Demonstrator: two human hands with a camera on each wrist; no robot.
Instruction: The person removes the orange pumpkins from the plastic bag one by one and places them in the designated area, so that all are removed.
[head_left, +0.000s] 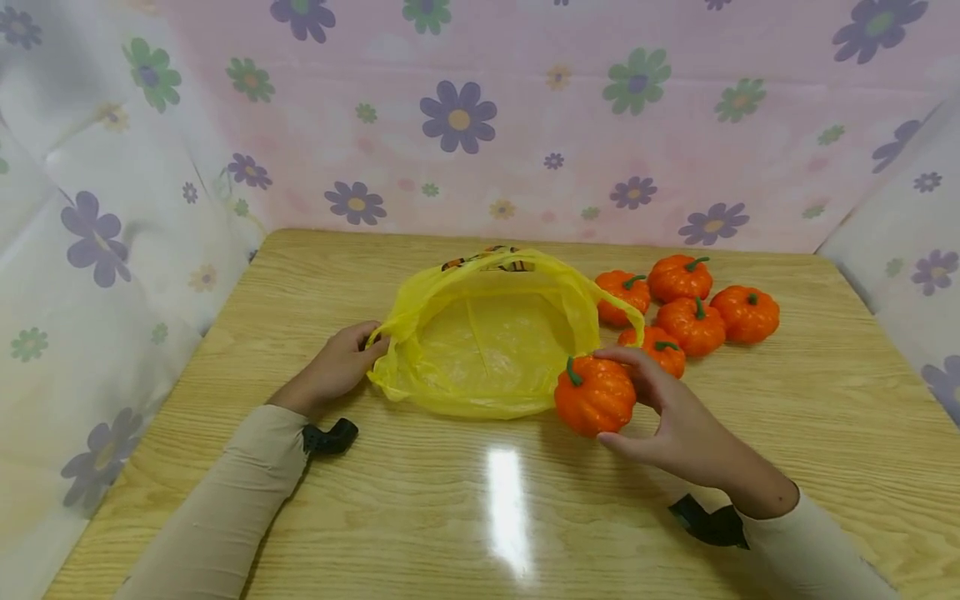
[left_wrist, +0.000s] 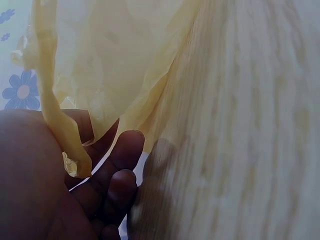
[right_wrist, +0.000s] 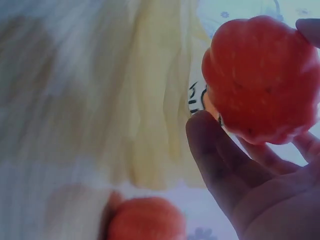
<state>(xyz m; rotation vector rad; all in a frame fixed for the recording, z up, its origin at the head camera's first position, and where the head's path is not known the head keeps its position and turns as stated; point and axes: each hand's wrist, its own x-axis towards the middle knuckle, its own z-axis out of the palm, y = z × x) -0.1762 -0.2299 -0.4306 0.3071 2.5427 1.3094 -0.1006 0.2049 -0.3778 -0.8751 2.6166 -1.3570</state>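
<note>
A yellow plastic bag point(head_left: 495, 342) lies on the table with its mouth spread toward me; I see nothing inside it. At its left edge my left hand point(head_left: 341, 362) holds the bag's handle, and in the left wrist view a yellow strip point(left_wrist: 67, 130) passes between thumb and curled fingers. My right hand point(head_left: 675, 417) grips an orange toy pumpkin point(head_left: 595, 396) with a green stem, thumb below and fingers above, just in front of the bag's right rim. The right wrist view shows this pumpkin point(right_wrist: 262, 80) from beneath, between thumb and fingers.
Several more orange pumpkins point(head_left: 690, 327) are clustered right of the bag, one of them point(head_left: 660, 354) partly behind the right hand and bag handle. The wooden table point(head_left: 420, 500) ends at a flowered cloth backdrop point(head_left: 525, 108). Black wrist mounts point(head_left: 330, 437) sit on both sleeves.
</note>
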